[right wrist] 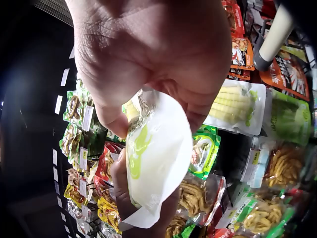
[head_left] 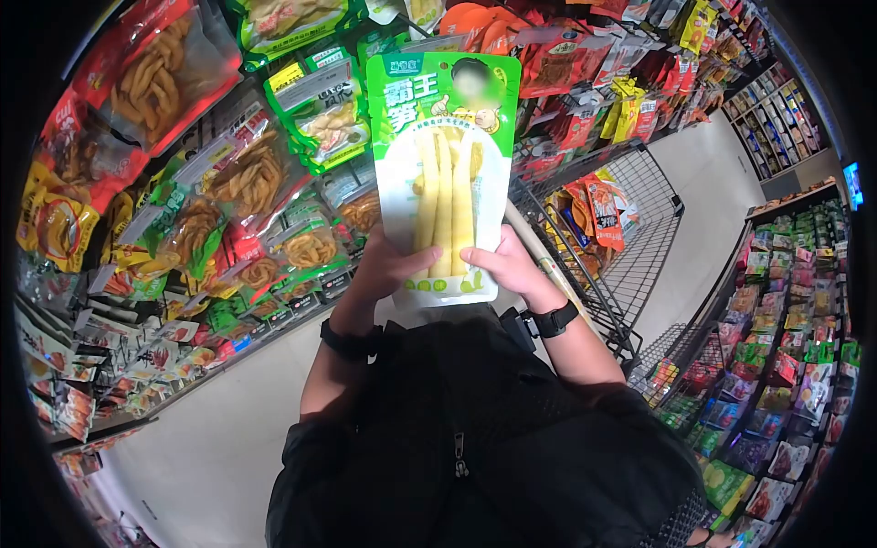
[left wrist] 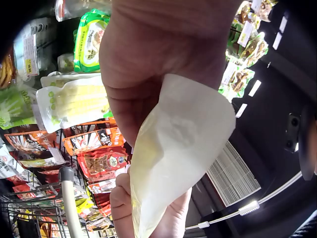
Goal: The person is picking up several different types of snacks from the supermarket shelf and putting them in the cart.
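A green and white pouch (head_left: 445, 173) with long pale yellow pieces showing through its window is held upright in front of the body. The left hand (head_left: 393, 265) grips its lower left side, thumb across the front; the right hand (head_left: 512, 267) pinches the lower right side the same way. From the left wrist view, the pouch's white bottom (left wrist: 185, 129) bulges below the left hand (left wrist: 163, 54). In the right wrist view the right hand (right wrist: 153, 54) holds the pouch (right wrist: 161, 153), its fingers partly hidden behind it.
Hanging snack packets (head_left: 251, 173) fill the rack at left, with red packets (head_left: 557, 68) above right. A wire cart (head_left: 639, 219) holding orange packets (head_left: 598, 215) stands right of the hands. Another stocked shelf (head_left: 767, 365) runs along the far right.
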Tool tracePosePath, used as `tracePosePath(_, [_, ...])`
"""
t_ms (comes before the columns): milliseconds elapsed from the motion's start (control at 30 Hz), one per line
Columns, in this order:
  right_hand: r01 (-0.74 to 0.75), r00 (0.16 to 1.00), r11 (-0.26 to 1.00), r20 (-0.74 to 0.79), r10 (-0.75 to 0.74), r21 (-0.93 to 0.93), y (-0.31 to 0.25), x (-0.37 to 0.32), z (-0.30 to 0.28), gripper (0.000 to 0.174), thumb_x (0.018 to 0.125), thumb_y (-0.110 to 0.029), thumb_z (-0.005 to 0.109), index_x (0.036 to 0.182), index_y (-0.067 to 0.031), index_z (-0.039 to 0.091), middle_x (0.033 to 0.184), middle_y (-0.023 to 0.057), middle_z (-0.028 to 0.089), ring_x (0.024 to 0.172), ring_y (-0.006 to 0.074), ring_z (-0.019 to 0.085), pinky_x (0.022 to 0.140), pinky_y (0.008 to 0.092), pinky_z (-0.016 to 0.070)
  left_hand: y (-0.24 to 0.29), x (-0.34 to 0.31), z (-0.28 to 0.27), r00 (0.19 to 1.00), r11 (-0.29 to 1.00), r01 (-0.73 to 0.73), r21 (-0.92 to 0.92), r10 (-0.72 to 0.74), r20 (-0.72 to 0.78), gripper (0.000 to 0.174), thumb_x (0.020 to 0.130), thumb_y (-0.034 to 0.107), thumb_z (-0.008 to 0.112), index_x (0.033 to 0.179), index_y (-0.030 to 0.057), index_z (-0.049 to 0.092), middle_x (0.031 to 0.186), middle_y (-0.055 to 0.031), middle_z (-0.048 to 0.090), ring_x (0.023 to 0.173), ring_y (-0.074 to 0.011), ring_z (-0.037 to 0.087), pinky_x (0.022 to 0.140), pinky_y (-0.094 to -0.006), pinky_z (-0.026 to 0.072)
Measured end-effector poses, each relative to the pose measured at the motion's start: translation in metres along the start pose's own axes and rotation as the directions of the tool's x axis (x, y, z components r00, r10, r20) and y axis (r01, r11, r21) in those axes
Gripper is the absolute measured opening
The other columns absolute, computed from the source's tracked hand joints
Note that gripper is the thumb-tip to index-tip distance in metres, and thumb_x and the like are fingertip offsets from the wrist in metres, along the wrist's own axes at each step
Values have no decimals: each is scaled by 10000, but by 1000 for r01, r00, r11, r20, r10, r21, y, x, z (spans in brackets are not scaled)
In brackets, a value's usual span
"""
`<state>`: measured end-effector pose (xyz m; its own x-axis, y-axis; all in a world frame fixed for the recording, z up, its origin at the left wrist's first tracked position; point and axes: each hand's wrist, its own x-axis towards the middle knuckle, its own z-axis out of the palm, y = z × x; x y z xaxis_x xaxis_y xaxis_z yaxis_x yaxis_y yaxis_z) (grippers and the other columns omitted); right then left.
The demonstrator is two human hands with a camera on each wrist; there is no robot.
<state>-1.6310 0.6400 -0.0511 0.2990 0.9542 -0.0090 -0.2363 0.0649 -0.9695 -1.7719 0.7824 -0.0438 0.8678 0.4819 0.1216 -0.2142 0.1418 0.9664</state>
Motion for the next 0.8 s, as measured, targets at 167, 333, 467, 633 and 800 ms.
tracePosePath(167, [38,999,998,-10,-37,55,-1,8,-12,314,828,-74,574,1125,23,545,1029,61,611,908,118,566,797,268,456,0,16,3,996,996,84,38,-86,29,360,742,54,678,1069,-21,550,928,-75,624,803,-133,589,712,-290,479])
tracePosePath(333, [103,994,993,-52,-101,49,-10,13,-26,304,826,-68,575,1117,19,548,1024,60,612,905,115,568,796,269,456,12,34,17,989,984,142,111,-144,16,348,740,63,674,1056,-16,550,894,-59,614,750,-116,578,648,-269,483])
tracePosePath(467, [35,998,996,-45,-31,83,-16,18,-38,297,811,-43,578,1101,18,554,1010,63,617,887,113,575,781,266,462,10,42,25,997,979,80,186,-83,3,315,741,65,666,1028,-9,557,848,-52,609,697,-99,576,588,-251,480])
tracePosePath(633, [-1,1000,998,-23,3,65,-16,22,-54,296,802,-36,580,1092,18,557,1007,61,618,886,116,577,785,269,461,18,52,36,976,939,216,266,-208,-59,294,740,74,670,1003,-5,565,822,-48,609,657,-101,576,569,-256,480])
tracePosePath(800, [32,999,995,19,-33,92,-22,27,-64,298,800,-27,568,1094,19,554,1014,57,615,897,116,571,795,269,456,16,58,43,969,942,243,231,-226,-100,297,734,72,679,1000,-1,568,818,-44,611,661,-102,579,572,-257,483])
